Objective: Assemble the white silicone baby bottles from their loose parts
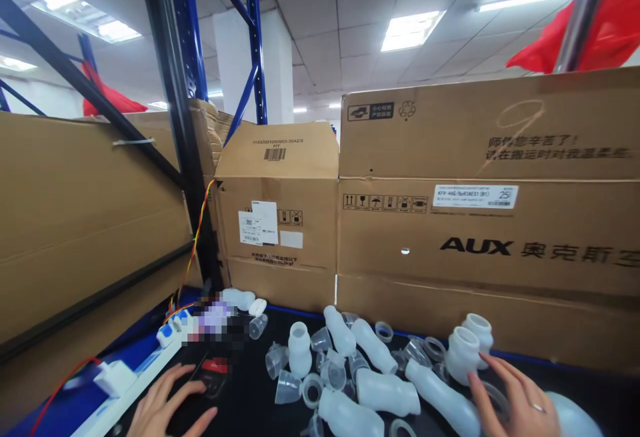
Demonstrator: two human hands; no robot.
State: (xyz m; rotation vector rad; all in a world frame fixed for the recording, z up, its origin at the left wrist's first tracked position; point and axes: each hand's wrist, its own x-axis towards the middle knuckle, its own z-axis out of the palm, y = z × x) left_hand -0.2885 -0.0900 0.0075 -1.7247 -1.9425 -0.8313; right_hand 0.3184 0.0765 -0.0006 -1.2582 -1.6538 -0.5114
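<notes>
My left hand (170, 402) is low on the left, fingers spread, holding nothing. Its fingertips are beside a dark object with a red patch (216, 366), partly blurred out. On the right, my right hand (523, 397), a ring on one finger, has its fingers stretched out and apart. Its fingertips are right by two upright white, wide-necked bottles, the nearer bottle (462, 355) and the farther bottle (479, 331); I cannot tell whether they touch. Several white curved bottles lie between my hands, including one long bottle (443, 397). Clear plastic cups (289, 387) and rings (313, 390) are scattered among them.
A white power strip (135, 390) with plugs and red-yellow wires (200, 223) runs along the left. Cardboard boxes (390, 250) wall off the back, and a cardboard panel (90, 203) the left. A dark rack post (175, 103) rises at the corner.
</notes>
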